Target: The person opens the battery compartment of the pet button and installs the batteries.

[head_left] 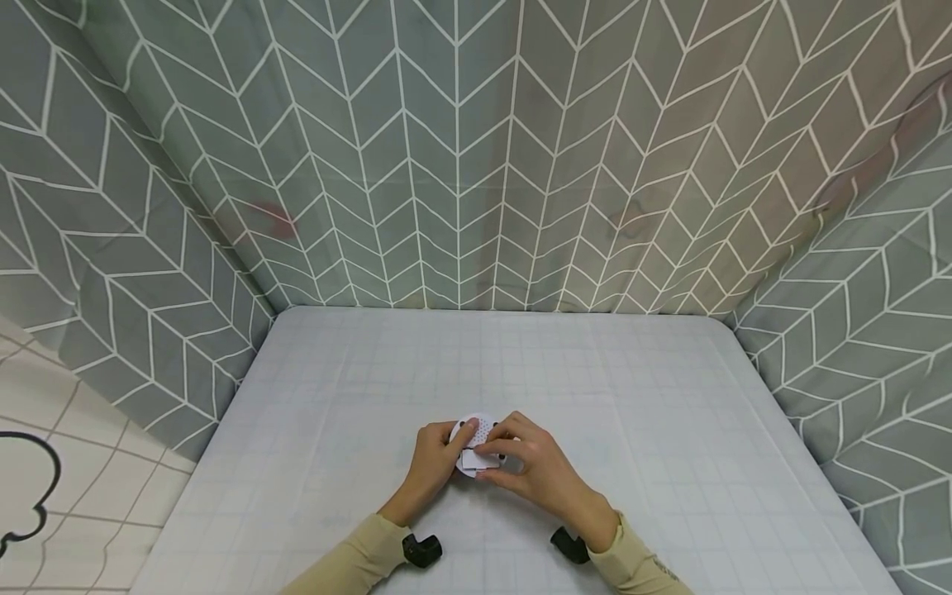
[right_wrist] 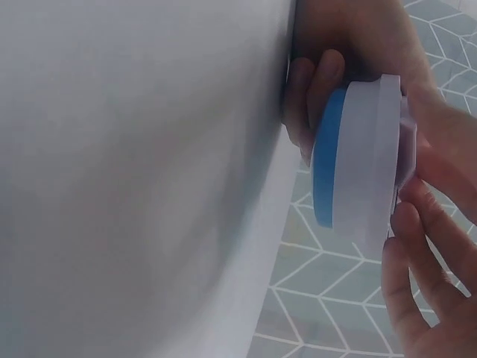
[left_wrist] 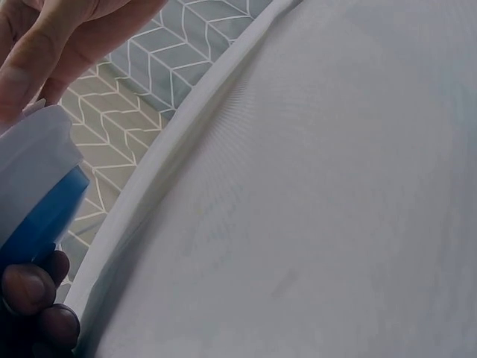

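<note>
A round white device (head_left: 482, 430) with a dotted top face is held above the near middle of the table. In the right wrist view, its white body (right_wrist: 363, 156) shows a blue underside (right_wrist: 328, 160). My left hand (head_left: 431, 454) grips it from the left, with the thumb over the top and fingers beneath. From the right, my right hand (head_left: 535, 467) pinches a small white rectangular piece (head_left: 476, 461) on its face between fingertips and thumb. Whether this piece is a hinged flap or a loose part, I cannot tell.
A white cloth with a faint grid covers the table (head_left: 372, 372). Grey chevron-patterned curtains (head_left: 461, 165) stand along the back and both sides. Black straps or mounts (head_left: 422, 550) sit at both wrists. A tiled floor (head_left: 89, 463) shows at the left.
</note>
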Tool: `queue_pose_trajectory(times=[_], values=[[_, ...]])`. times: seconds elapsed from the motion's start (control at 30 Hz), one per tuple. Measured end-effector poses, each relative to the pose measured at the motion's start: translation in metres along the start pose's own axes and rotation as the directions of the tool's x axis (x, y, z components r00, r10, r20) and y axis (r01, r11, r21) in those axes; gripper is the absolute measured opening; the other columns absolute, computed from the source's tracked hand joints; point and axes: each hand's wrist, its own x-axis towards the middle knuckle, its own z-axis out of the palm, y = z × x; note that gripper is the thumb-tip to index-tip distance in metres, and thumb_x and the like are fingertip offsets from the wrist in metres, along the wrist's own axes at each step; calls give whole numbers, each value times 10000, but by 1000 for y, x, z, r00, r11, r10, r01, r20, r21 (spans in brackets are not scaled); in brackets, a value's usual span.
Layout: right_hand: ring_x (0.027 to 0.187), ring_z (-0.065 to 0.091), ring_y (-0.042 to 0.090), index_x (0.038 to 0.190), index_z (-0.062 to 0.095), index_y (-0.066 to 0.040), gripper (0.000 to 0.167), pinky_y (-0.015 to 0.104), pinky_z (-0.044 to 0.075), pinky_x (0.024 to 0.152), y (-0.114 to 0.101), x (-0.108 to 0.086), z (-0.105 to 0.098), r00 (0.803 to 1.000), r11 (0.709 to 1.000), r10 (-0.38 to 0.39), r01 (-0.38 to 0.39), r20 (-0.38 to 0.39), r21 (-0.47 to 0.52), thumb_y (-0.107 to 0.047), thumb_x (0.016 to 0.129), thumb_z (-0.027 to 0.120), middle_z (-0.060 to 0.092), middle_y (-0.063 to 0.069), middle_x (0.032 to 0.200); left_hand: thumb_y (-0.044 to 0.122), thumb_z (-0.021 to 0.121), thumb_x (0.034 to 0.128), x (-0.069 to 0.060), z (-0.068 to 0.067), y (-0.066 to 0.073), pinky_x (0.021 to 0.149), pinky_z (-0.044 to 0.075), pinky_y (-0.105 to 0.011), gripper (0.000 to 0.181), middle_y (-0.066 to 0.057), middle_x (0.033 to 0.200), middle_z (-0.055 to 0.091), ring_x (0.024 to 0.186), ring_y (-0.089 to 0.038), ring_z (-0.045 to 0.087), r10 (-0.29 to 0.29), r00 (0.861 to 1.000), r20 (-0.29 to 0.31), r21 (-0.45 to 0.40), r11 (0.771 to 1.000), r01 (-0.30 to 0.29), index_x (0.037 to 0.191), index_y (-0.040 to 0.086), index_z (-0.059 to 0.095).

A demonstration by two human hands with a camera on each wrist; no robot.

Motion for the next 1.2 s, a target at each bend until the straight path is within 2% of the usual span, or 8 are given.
queue_pose_trajectory(times=[0.23, 0.37, 0.47, 0.57, 0.73, 0.97, 1.07, 1.2], values=[[953, 618, 110, 1007, 792, -133, 323, 185, 506, 835, 0, 0, 4, 999, 999, 42, -41, -25, 11, -196, 742, 967, 694, -26, 1015, 347, 678, 1029, 0, 0, -1, 414, 319, -203, 392, 60, 487, 489, 380, 13, 419, 1, 1000, -10, 7, 1000, 0, 731, 96, 723], [1062, 591, 147, 1080, 756, -121, 513, 270, 518, 898, 0, 2, 5, 984, 985, 171, -172, -38, -11, -261, 660, 1015, 666, 1, 1098, 345, 673, 1034, 0, 0, 0, 424, 326, -209, 387, 53, 509, 503, 396, -7, 425, -16, 1000, -8, -7, 1000, 16, 765, 74, 733], [1177, 563, 186, 1249, 687, -113, 771, 334, 529, 929, 0, 3, 6, 950, 950, 310, -311, -25, -27, -320, 599, 1045, 617, 26, 1252, 351, 666, 1039, -1, 0, 1, 431, 337, -214, 377, 39, 544, 539, 412, -30, 437, -35, 999, -3, -7, 999, 35, 828, 52, 755], [1245, 563, 213, 1403, 595, -101, 926, 345, 547, 937, 0, 4, 5, 905, 906, 423, -424, 47, 16, -343, 626, 1038, 578, 48, 1373, 362, 655, 1046, 0, 0, 1, 439, 344, -216, 375, 22, 579, 573, 431, -46, 448, -51, 999, 0, -3, 999, 51, 888, 43, 774], [1169, 623, 188, 1480, 541, -102, 894, 343, 549, 935, 5, 3, 6, 843, 837, 502, -530, 195, 138, -388, 749, 970, 598, 19, 1415, 364, 649, 1048, -1, 0, 3, 440, 341, -218, 391, 15, 576, 579, 431, -46, 452, -49, 999, 0, -19, 999, 49, 860, 42, 766], [1117, 622, 136, 1470, 557, -181, 802, 310, 493, 946, 13, 1, 9, 758, 719, 562, -646, 332, 256, -420, 800, 927, 634, -33, 1403, 342, 664, 1034, -2, -1, 4, 417, 338, -221, 392, 32, 540, 534, 385, -18, 425, -43, 999, 0, -22, 999, 43, 778, 52, 725], [1077, 641, 122, 1466, 565, -176, 745, 287, 501, 914, 15, 1, 9, 740, 689, 554, -665, 382, 288, -403, 840, 898, 670, -39, 1337, 339, 664, 1035, -2, -1, 4, 415, 342, -218, 393, 42, 537, 533, 384, -14, 427, -44, 999, 4, -24, 999, 45, 764, 60, 719], [1082, 667, 112, 1447, 584, -170, 667, 288, 519, 933, 15, 0, 8, 745, 682, 532, -659, 403, 317, -391, 883, 864, 699, -48, 1276, 331, 667, 1035, -2, 0, 4, 428, 335, -212, 382, 53, 545, 541, 417, -20, 431, -43, 999, 4, -20, 999, 43, 768, 64, 727]])
